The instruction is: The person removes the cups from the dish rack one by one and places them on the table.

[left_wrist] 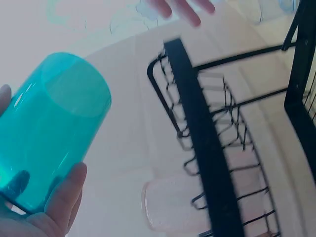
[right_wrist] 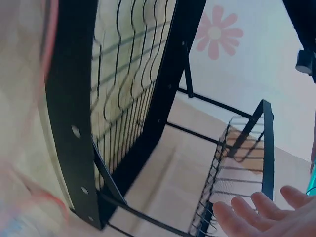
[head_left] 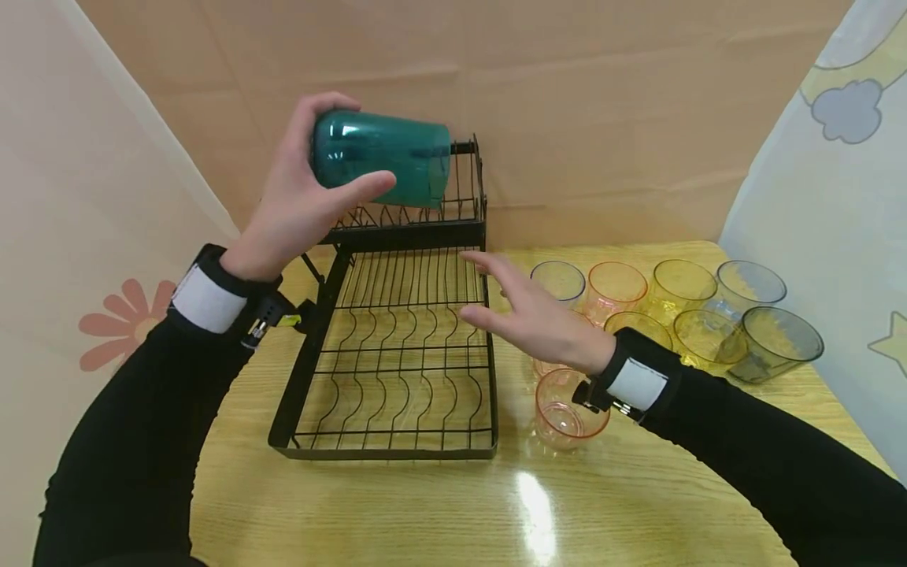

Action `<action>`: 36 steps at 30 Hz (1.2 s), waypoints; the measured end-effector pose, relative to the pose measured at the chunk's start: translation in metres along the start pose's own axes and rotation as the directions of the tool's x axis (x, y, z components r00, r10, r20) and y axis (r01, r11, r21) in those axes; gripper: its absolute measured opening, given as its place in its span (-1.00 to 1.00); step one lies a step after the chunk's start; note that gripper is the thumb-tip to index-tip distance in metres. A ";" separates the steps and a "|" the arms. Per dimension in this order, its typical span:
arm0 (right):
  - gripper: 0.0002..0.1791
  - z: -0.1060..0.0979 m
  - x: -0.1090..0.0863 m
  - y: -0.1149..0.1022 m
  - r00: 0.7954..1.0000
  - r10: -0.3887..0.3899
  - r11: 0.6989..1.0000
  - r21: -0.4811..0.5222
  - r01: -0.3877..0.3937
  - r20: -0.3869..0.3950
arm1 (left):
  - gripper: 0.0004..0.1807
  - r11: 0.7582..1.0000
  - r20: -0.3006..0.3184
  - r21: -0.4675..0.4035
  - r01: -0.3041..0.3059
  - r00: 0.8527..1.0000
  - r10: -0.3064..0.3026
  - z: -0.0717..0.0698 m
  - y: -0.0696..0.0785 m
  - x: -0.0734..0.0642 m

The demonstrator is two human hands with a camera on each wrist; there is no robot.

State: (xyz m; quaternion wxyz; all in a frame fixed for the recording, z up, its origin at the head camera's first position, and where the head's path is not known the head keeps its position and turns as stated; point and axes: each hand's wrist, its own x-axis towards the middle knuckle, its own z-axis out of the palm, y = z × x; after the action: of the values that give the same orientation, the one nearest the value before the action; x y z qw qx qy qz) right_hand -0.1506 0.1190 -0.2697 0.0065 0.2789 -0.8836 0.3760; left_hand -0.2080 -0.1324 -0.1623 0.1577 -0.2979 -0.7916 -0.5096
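Observation:
My left hand (head_left: 298,185) grips a teal see-through cup (head_left: 383,157) by its base end, thumb along the near side and fingers round the far side. The cup lies nearly sideways, its mouth turned right, and overlaps the upper tier of the black dish rack (head_left: 411,236) in the head view. My right hand (head_left: 527,311) holds nothing; its fingers are spread toward the rack's right side. A pale pink cup-like shape (left_wrist: 173,202) shows at the upper tier in the left wrist view. The teal cup hides much of that tier from the head view.
Right of the rack, several clear tinted cups stand mouth up on the wooden table (head_left: 375,512): pink (head_left: 570,417), yellow (head_left: 683,287), grey (head_left: 775,346) and blue-rimmed (head_left: 560,283). The rack's wire lower tier (head_left: 397,362) stretches toward me. Fabric walls enclose the table.

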 end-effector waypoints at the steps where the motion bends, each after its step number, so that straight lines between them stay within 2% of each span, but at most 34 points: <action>1: -0.23 0.001 -0.003 0.001 1.000 0.003 1.000 0.028 -0.003 -0.001 | -0.30 1.000 -0.013 -0.012 -0.006 1.000 0.006 0.001 -0.001 -0.005; 6: -0.27 0.006 -0.016 0.009 1.000 0.009 0.996 0.088 -0.008 -0.005 | -0.29 0.998 -0.053 -0.065 0.006 0.999 -0.009 0.009 -0.009 -0.032; 12: -0.30 0.004 -0.031 0.020 0.999 0.043 0.992 0.118 -0.042 -0.004 | -0.29 0.994 -0.073 -0.089 0.070 0.994 -0.076 0.019 -0.027 -0.061; 15: -0.32 0.002 -0.037 0.024 0.998 0.070 0.985 0.157 -0.070 0.002 | -0.31 0.989 -0.092 -0.123 0.081 0.991 -0.093 0.025 -0.036 -0.072; 19: -0.36 0.002 -0.044 0.027 0.994 0.106 0.963 0.247 -0.106 0.012 | -0.32 0.980 -0.116 -0.188 0.065 0.989 -0.088 0.037 -0.044 -0.084; 22: -0.37 0.005 -0.047 0.025 0.992 0.124 0.929 0.353 -0.113 -0.008 | -0.34 0.969 -0.122 -0.239 0.057 0.989 -0.088 0.049 -0.046 -0.092; 24: -0.35 0.009 -0.048 0.022 0.990 0.140 0.889 0.444 -0.116 -0.023 | -0.35 0.956 -0.120 -0.287 0.064 0.987 -0.102 0.058 -0.047 -0.098; 26: -0.30 0.014 -0.049 0.017 0.984 0.173 0.835 0.537 -0.123 -0.045 | -0.36 0.944 -0.121 -0.322 0.067 0.986 -0.112 0.066 -0.047 -0.103; 28: -0.26 0.021 -0.051 0.011 0.974 0.217 0.768 0.627 -0.132 -0.061 | -0.36 0.931 -0.131 -0.360 0.064 0.984 -0.118 0.074 -0.047 -0.107; 32: -0.23 0.037 -0.052 0.000 0.951 0.299 0.612 0.780 -0.130 -0.076 | -0.36 0.919 -0.156 -0.392 0.046 0.981 -0.116 0.088 -0.048 -0.115; 36: -0.20 0.049 -0.047 -0.011 0.927 0.373 0.484 0.862 -0.152 -0.046 | -0.34 0.889 -0.138 -0.453 0.067 0.980 -0.144 0.101 -0.050 -0.123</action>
State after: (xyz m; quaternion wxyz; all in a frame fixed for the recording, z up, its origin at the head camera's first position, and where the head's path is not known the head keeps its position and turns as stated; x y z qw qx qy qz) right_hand -0.0959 0.1034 -0.3079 -0.0865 0.0627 -0.6145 0.7816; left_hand -0.1389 -0.0946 -0.3094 0.1232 -0.2388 -0.6527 -0.7084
